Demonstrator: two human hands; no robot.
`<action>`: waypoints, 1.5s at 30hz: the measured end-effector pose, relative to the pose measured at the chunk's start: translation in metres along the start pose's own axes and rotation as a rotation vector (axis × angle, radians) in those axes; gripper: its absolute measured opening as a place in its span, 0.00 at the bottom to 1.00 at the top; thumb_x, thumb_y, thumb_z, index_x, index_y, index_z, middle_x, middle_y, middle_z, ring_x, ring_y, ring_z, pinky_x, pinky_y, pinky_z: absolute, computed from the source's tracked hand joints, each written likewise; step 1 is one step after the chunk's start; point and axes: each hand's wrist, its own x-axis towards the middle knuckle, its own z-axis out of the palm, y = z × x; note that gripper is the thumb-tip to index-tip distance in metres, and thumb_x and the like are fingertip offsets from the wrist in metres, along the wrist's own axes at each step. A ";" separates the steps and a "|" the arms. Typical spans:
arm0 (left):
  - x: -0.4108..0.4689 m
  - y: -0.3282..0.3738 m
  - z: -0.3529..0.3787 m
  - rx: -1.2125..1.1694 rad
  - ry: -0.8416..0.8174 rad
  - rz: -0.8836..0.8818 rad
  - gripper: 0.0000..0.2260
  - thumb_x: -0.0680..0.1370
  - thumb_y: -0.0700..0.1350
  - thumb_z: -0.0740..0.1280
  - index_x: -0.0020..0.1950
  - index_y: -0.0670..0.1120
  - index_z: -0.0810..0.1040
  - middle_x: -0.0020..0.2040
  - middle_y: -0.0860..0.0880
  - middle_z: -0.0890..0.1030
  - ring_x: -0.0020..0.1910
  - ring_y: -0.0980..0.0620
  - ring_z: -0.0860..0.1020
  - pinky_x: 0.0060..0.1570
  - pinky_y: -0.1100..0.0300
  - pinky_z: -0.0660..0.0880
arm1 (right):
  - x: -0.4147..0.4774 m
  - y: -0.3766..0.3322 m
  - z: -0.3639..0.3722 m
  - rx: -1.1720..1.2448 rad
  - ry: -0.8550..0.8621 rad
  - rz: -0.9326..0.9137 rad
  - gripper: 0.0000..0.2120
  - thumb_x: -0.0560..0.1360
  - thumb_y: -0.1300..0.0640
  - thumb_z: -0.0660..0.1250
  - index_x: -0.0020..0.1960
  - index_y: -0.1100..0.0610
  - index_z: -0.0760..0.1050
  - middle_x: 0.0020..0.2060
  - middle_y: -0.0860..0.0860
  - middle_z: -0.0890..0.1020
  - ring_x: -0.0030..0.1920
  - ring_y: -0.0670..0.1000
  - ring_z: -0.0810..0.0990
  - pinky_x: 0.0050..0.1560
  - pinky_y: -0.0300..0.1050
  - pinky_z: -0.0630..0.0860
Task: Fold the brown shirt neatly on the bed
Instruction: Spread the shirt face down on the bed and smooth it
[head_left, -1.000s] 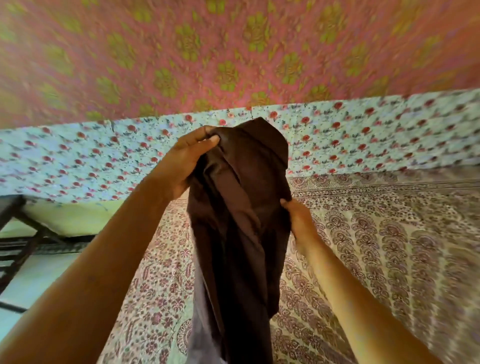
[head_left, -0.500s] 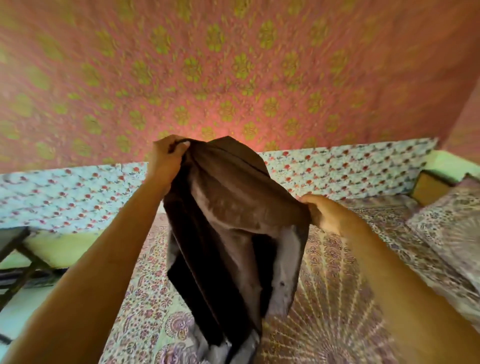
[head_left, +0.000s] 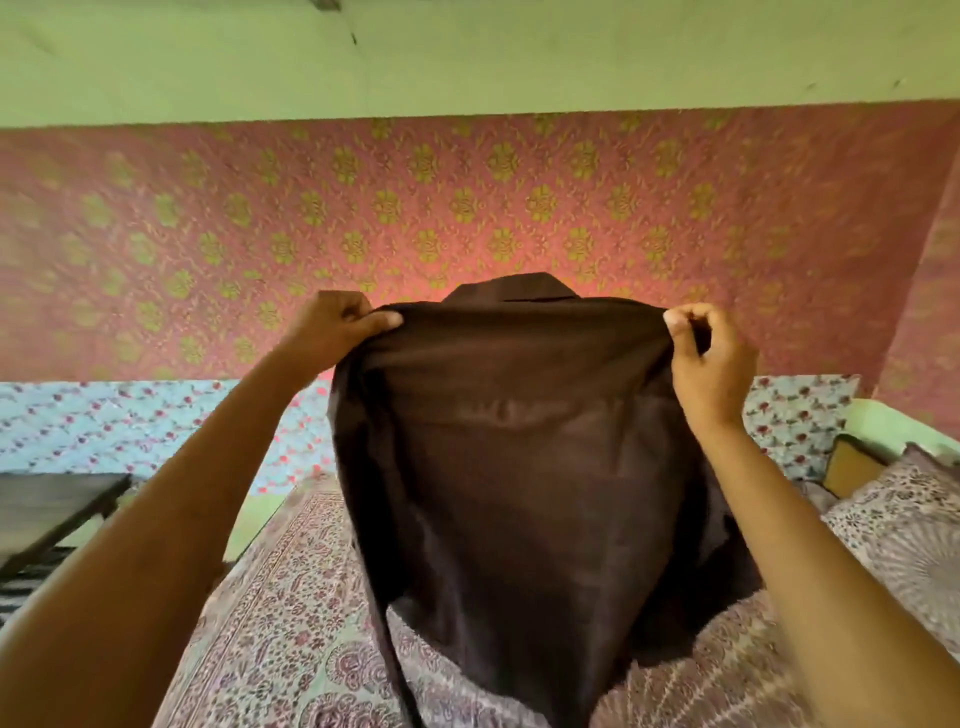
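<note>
You held brown shirt (head_left: 519, 467) above bed (head_left: 270, 623); left grip (head_left: 337, 332), right grip (head_left: 711, 364) each pinched one shoulder; cloth looked soft, light, limp, so shoulder seams seemed best hold

One shirt (head_left: 519, 467). Two hands: the left hand (head_left: 332, 338) and the right hand (head_left: 711, 364). One bed (head_left: 291, 623). One pillow (head_left: 909, 525). One table (head_left: 47, 504). Two wall cloths: one pink cloth (head_left: 467, 208), one blue cloth (head_left: 130, 426).
</note>
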 end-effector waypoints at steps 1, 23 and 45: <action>-0.001 0.006 -0.006 -0.065 -0.035 0.002 0.18 0.75 0.46 0.69 0.30 0.46 0.65 0.26 0.51 0.61 0.23 0.60 0.60 0.25 0.66 0.56 | 0.003 -0.005 -0.004 -0.010 -0.004 -0.054 0.19 0.78 0.47 0.58 0.49 0.64 0.72 0.42 0.58 0.78 0.40 0.56 0.75 0.36 0.41 0.63; -0.022 -0.133 0.083 -0.709 -0.745 -0.618 0.23 0.55 0.44 0.82 0.39 0.47 0.71 0.30 0.49 0.77 0.27 0.55 0.78 0.25 0.66 0.74 | -0.076 0.150 0.005 0.115 -0.793 0.702 0.06 0.74 0.56 0.68 0.41 0.58 0.75 0.36 0.52 0.76 0.36 0.48 0.75 0.29 0.29 0.71; -0.005 -0.421 0.383 0.299 -0.594 -0.211 0.20 0.70 0.26 0.63 0.59 0.38 0.79 0.60 0.40 0.79 0.54 0.42 0.79 0.56 0.58 0.70 | -0.252 0.394 0.217 -0.818 -0.601 0.374 0.19 0.67 0.72 0.62 0.54 0.59 0.79 0.48 0.62 0.81 0.47 0.67 0.77 0.47 0.58 0.74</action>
